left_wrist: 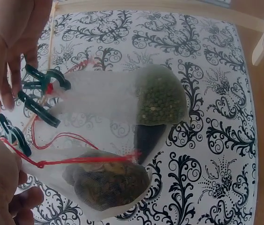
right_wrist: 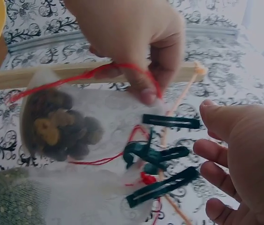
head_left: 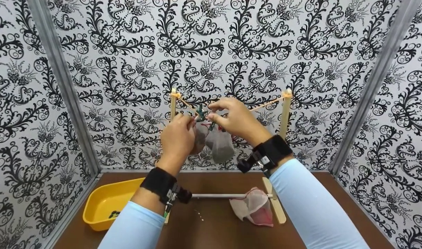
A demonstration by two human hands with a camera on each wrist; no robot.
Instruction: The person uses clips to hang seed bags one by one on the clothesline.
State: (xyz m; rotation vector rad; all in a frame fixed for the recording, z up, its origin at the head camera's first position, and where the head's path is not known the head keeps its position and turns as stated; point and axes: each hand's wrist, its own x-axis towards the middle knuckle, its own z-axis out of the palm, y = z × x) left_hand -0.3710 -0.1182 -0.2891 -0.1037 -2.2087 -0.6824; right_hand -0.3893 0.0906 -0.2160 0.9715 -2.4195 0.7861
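My left hand pinches the top of a white mesh bag holding brownish dried pieces, its red drawstring trailing over it. That bag hangs at an orange string, with a green clothespin right at the fingertips. Beside it hangs a second mesh bag with green granules, where further green clothespins sit at the string. Behind these shows a dark-filled bag. My right hand is close to the clothespins, its fingers spread and holding nothing in the right wrist view.
Wooden posts carry the string at both ends, joined below by a pale rod. An unfilled mesh bag lies by the right foot. At left on the brown table stands a yellow basin with dark clips inside.
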